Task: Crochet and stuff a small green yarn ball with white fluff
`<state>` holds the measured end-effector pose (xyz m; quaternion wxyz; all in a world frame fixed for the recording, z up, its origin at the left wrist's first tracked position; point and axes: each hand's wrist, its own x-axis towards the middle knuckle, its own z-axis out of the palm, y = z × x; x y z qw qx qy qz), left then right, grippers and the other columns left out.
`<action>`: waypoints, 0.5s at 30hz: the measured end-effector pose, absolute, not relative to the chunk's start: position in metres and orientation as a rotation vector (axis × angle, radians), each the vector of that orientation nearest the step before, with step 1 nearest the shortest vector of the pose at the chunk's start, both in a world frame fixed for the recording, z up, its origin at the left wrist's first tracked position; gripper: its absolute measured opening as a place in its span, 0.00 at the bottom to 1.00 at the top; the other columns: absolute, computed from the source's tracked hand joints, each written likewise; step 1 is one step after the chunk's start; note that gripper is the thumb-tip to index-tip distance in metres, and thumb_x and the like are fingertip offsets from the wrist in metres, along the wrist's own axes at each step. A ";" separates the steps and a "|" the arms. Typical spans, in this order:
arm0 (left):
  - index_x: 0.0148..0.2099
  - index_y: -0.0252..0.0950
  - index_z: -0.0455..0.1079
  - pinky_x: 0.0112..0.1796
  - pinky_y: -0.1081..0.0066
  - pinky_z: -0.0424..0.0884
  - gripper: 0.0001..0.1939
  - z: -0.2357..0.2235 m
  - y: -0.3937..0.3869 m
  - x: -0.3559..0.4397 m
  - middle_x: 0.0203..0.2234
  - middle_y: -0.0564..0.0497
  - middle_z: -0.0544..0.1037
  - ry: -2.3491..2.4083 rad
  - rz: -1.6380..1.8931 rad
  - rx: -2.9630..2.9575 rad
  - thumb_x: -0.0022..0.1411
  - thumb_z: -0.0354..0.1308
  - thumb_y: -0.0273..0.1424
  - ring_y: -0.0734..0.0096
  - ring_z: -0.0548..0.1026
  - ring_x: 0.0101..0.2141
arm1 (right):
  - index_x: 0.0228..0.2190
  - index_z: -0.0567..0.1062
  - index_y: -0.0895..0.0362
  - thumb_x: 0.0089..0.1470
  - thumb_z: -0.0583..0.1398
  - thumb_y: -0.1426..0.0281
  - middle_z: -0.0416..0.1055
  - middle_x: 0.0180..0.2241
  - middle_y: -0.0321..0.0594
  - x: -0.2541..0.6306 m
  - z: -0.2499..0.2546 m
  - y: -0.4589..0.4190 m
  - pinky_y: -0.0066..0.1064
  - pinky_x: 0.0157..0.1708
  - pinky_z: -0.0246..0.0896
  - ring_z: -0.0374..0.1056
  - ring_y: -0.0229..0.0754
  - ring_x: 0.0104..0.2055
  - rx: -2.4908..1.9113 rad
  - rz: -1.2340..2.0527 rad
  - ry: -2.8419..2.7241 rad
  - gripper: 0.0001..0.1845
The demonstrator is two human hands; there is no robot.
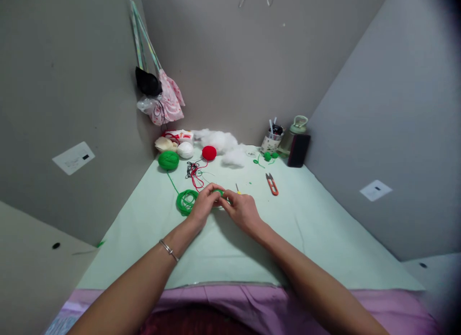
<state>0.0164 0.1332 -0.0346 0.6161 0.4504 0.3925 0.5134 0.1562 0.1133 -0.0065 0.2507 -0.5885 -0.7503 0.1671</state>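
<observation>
Near the middle of the table my left hand (206, 204) and my right hand (243, 211) meet, their fingertips pinched together. Both are closed on green yarn (218, 192), a small bit of which shows between them; its exact shape is hidden by the fingers. Beside my left hand lies a loose coil of green yarn (186, 202), with a strand running back to a green yarn ball (168, 160). Just beyond my right hand a thin metal tool with a yellow part (238, 190) shows partly. Orange thread snips (272, 184) lie farther right.
A red yarn ball (209, 153), a white yarn ball (185, 150) and white stuffing (218, 141) sit along the back. Tangled black yarn (192, 170) lies before them. At the back right stand a pen cup (271, 142), a green bottle (287, 142) and a dark phone (299, 151).
</observation>
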 end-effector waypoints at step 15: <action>0.46 0.35 0.73 0.42 0.65 0.74 0.17 -0.039 0.137 0.014 0.32 0.51 0.77 0.805 1.169 1.110 0.57 0.66 0.37 0.69 0.76 0.33 | 0.28 0.75 0.57 0.63 0.54 0.63 0.78 0.29 0.39 0.167 -0.007 0.124 0.28 0.33 0.59 0.71 0.40 0.32 -1.398 0.869 -1.833 0.17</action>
